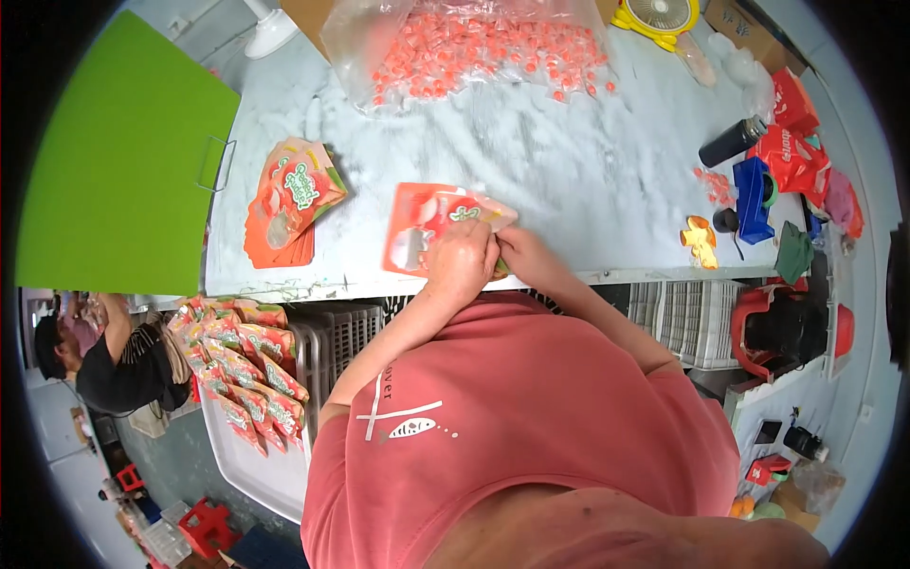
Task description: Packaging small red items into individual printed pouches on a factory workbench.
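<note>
A red and green printed pouch (406,223) lies on the white table near its front edge, in front of my body. My left hand (463,258) is closed over the pouch's right part, with its fingers curled. Beside it, my right hand (531,259) grips the pouch's right end, its fingertips close to those of the left. The hands hide part of the pouch between them. To the left lies a fanned stack of flat, matching pouches (284,204).
A clear bag of small red-capped pieces (483,52) lies at the back. A white tray (242,465) at lower left holds several filled pouches (251,370). A dark flask (732,142), a blue tape dispenser (754,199) and a yellow fan (659,17) stand right. Another person (114,365) is at far left.
</note>
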A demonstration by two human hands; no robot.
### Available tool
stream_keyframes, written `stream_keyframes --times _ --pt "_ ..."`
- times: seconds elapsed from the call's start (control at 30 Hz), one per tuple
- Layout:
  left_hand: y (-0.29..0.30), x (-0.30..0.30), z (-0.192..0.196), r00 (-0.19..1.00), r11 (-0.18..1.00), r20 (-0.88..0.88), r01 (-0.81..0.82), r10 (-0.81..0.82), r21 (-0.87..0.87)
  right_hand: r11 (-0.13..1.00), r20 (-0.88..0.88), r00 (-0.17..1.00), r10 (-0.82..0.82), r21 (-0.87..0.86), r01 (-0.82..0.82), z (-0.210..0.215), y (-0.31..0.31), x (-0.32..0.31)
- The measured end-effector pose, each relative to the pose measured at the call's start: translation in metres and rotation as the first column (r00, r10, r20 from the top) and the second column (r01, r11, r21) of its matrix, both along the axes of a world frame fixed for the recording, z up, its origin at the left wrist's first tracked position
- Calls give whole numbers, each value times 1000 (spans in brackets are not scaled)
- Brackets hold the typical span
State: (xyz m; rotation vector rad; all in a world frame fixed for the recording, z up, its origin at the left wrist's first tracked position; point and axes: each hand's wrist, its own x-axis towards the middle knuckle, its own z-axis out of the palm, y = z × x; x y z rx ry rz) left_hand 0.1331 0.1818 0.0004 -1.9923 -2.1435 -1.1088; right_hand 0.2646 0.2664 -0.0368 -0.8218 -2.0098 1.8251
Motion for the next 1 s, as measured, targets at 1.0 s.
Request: stream_keyframes --times 1.0 --pt "-12 22 12 952 944 -18 306 -307 121 901 -380 924 -44 -415 -128 -16 -11 15"
